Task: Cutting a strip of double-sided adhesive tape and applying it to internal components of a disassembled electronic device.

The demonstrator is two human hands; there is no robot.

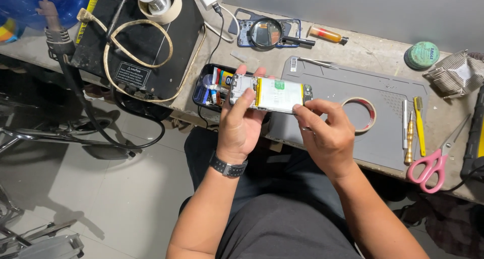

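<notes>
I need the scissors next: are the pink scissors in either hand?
No, the pink scissors lie on the bench; both hands hold the opened phone.

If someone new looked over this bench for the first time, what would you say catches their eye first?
Most striking is the opened phone at centre, held over the bench edge by the left hand and right hand, its pale battery exposed. Next come the pink-handled scissors lying at the right, beside the grey work mat. At the back, a magnifying glass rests on a blue phone frame.
</notes>
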